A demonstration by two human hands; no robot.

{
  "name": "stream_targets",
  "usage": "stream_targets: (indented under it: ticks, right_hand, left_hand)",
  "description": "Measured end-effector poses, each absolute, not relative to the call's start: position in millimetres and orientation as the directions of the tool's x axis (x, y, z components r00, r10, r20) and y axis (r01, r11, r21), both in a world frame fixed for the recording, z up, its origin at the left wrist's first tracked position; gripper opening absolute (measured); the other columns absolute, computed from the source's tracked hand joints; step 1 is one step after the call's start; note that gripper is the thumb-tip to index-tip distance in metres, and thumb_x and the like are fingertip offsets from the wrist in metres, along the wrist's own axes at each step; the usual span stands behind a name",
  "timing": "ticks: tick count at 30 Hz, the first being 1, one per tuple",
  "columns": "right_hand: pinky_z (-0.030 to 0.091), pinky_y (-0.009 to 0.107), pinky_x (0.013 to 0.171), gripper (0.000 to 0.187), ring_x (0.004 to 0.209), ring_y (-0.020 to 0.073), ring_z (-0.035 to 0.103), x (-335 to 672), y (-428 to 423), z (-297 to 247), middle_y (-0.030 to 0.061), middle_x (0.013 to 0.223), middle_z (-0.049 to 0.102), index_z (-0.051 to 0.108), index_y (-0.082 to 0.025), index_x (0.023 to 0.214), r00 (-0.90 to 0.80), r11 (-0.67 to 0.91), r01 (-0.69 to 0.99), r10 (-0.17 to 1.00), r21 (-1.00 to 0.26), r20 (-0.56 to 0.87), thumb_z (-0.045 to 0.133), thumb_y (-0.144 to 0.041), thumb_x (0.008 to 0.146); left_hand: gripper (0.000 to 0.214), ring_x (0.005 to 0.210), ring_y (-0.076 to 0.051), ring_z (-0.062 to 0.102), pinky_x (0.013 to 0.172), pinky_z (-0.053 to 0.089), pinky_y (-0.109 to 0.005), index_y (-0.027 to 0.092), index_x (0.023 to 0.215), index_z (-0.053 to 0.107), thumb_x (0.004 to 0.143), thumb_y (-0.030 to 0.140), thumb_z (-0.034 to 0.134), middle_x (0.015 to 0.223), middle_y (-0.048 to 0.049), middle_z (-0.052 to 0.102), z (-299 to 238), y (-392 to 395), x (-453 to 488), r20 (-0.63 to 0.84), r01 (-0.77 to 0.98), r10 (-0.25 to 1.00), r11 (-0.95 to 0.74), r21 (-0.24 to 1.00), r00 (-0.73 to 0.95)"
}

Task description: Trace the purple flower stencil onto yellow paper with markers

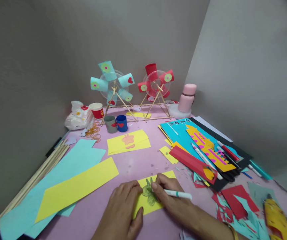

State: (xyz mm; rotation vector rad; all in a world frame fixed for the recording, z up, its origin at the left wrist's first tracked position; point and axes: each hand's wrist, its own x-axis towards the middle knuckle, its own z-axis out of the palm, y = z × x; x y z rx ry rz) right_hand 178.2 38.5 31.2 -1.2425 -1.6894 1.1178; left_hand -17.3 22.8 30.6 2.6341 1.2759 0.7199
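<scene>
Yellow paper, a small sheet (144, 208) with a green drawing of loops and pointed leaf shapes, lies at the lower centre of the frame under both hands. The right hand (170, 196) is closed around a white marker (179, 194) with a green band, its tip end at the drawing. The left hand (123, 205) rests along the sheet's left edge, fingers bent and side by side, thumb apart from them; it holds no tool.

At left, smooth pale-blue sheets (83, 155) overlap beneath a long yellow strip (79, 190), with thin wooden sticks (32, 180) beside them at the frame's edge. Shredded blue and red scraps (249, 221) lie at lower right, next to a yellow glue gun (274, 215). Orange paper cut like a castle (205, 146), with pink patches, lies on a blue cover at right.

Near the upper centre, a grey cup (110, 125) and a blue cup (122, 124), each bearing a red heart, stand touching on the pink surface (130, 166); their contents cannot be made out. A red-and-white paper cup (97, 112) stands behind them to the left. Blue and red paper tubes ring two clear plastic wheels on stick frames. A pink flask (187, 98), capped, stands at right of them.
</scene>
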Motion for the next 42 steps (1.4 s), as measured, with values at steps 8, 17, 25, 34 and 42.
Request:
stream_targets:
  ticks: [8,17,25,34,42]
  right_hand:
    - [0.026,0.023,0.048,0.036,0.052,0.0115,0.037,176,38,29,-0.0067,0.055,0.037,0.039,-0.022,0.066,-0.289,0.169,0.332,0.955,-0.928,0.070,0.043,-0.043,0.094]
    - [0.029,0.024,0.050,0.041,0.055,0.0131,0.037,184,37,27,-0.0054,0.058,0.038,0.039,-0.022,0.064,-0.070,0.035,0.237,0.997,-0.971,0.019,0.042,-0.053,0.091]
    - [0.029,0.024,0.048,0.038,0.055,0.0132,0.040,185,37,30,-0.0049,0.059,0.040,0.040,-0.022,0.066,-0.067,0.013,0.316,0.998,-0.949,-0.009,0.043,-0.050,0.091]
    - [0.030,0.023,0.049,0.033,0.056,0.0129,0.041,184,38,30,-0.0050,0.059,0.042,0.040,-0.022,0.067,-0.123,0.079,0.352,0.992,-0.933,0.038,0.043,-0.043,0.092]
    - [0.029,0.023,0.049,0.034,0.055,0.0126,0.039,183,39,21,-0.0055,0.060,0.040,0.040,-0.022,0.067,-0.063,0.056,0.253,0.997,-0.966,0.041,0.046,-0.044,0.092]
  left_hand:
    - [0.030,0.098,-0.025,0.057,0.083,0.049,-0.039,0.020,0.110,0.051,0.081,0.019,0.052,0.109,-0.0094,0.060,35,20,-16,0.320,0.707,0.787,-0.616,0.349,0.527]
    - [0.033,0.101,-0.024,0.056,0.086,0.047,-0.038,0.022,0.113,0.049,0.080,0.017,0.052,0.112,-0.0078,0.059,33,21,-17,0.332,0.708,0.782,-0.620,0.338,0.527]
    - [0.032,0.099,-0.024,0.057,0.084,0.048,-0.037,0.022,0.112,0.049,0.080,0.018,0.052,0.111,-0.0075,0.060,32,21,-16,0.346,0.706,0.774,-0.630,0.323,0.531]
    - [0.030,0.100,-0.024,0.056,0.085,0.047,-0.037,0.022,0.110,0.051,0.080,0.018,0.052,0.110,-0.0074,0.061,31,20,-15,0.352,0.717,0.793,-0.604,0.348,0.498]
    - [0.032,0.101,-0.024,0.056,0.086,0.048,-0.038,0.023,0.113,0.049,0.082,0.018,0.051,0.112,-0.0078,0.060,32,20,-16,0.345,0.719,0.788,-0.611,0.332,0.510]
